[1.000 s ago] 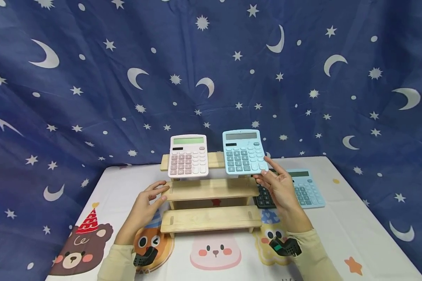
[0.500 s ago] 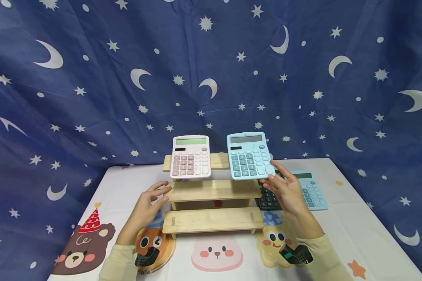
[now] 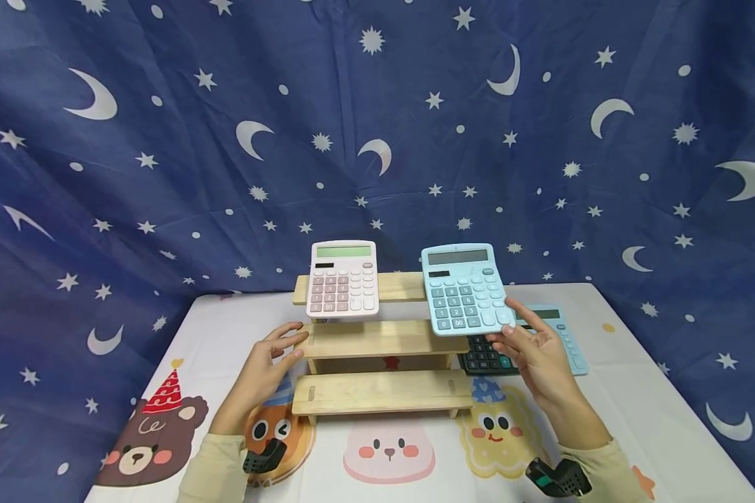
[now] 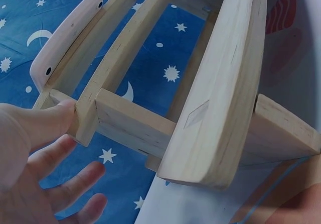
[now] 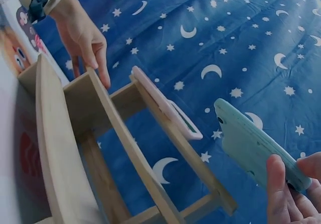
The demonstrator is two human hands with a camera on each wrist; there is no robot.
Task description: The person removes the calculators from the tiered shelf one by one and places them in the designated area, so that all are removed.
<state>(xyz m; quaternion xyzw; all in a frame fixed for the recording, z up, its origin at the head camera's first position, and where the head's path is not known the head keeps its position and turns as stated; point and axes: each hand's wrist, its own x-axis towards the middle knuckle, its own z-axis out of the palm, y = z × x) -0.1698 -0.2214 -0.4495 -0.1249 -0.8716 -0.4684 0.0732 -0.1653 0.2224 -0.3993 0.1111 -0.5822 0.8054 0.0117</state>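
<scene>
Now the right hand [image 3: 541, 360], nearer, pinched the calculator [image 3: 465, 290] low, long axis leaning up-left! Left hand [image 3: 263, 367] gripped the rack [image 3: 384, 392].

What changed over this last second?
The right grip moved right and lower in the head view, carrying the held blue calculator; nothing was let go. The left grip stays on the left end of the middle shelf; the pink calculator stays on the top shelf.

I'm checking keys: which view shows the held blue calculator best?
The head view: the held blue calculator shows its keys and display. Right wrist shows its back, keys hidden; left wrist, none of it.
</scene>
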